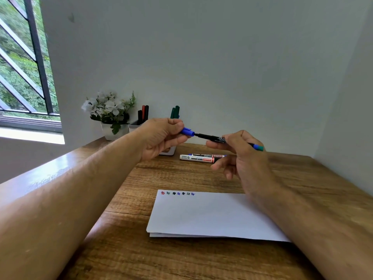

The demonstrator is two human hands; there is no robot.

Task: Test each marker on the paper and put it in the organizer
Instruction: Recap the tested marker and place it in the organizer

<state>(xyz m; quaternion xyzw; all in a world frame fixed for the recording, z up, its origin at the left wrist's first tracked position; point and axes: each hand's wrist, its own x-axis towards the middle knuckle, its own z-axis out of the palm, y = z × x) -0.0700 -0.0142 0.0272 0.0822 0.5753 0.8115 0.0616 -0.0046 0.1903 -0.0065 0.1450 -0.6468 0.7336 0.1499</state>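
Writing: the nearer white marker (196,158) on the table (181,259) read "WHITE BOARD"; the one behind (207,155) read "KORES".
Held marker: a slim black pen (210,137) with a blue end sat level above the table, beyond the paper (201,215).
Left hand (161,138): fingers pinched its blue cap (188,131).
Right hand (242,152): thumb and forefinger pinched the barrel; other fingers loose.
Paper: seven small test scribbles (177,193).
Organizer (168,151): white, mostly hidden by the left hand.
Nearby: potted white flowers (110,112).

Home desk corner, wooden table (181,259), potted flowers (110,110) (by window (22,77))
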